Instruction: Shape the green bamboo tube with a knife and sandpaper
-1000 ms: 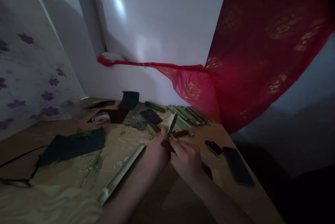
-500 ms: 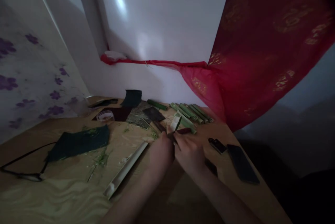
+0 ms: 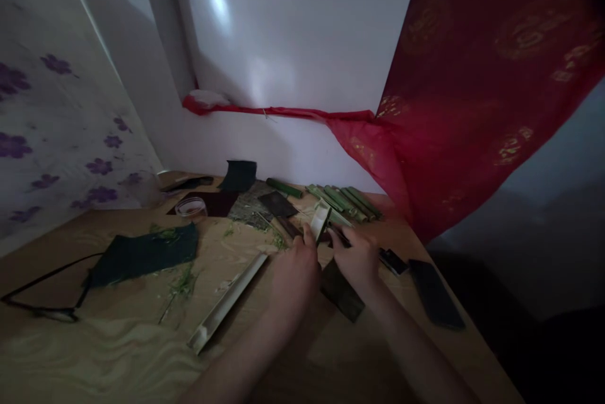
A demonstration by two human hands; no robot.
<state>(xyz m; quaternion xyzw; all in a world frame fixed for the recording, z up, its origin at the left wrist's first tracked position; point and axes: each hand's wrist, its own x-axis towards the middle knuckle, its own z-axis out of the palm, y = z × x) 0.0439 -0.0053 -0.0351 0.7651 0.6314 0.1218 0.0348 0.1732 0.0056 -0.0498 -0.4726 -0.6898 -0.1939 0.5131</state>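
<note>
My left hand [image 3: 295, 271] is closed on a short pale split bamboo piece [image 3: 320, 220], thumb against its left edge, holding it upright over the wooden table [image 3: 118, 353]. Just to its right, my right hand [image 3: 358, 257] is curled round a dark slim tool [image 3: 338, 236] that looks like a knife; its tip points toward the bamboo piece. A dark flat slab [image 3: 343, 292] lies on the table under and between my wrists. The light is dim, so fine detail is lost.
A long split bamboo half [image 3: 227, 304] lies left of my left arm. A dark cloth [image 3: 142, 253], a small clear dish [image 3: 191, 207] and green shavings are further left. Green bamboo sticks [image 3: 347, 201] line the back. A phone [image 3: 435, 294] and red drape [image 3: 472, 89] are on the right.
My hands have moved away from me across the table and come apart. The right hand slid right with the dark tool, uncovering the dark slab. The bamboo piece stands more upright.
</note>
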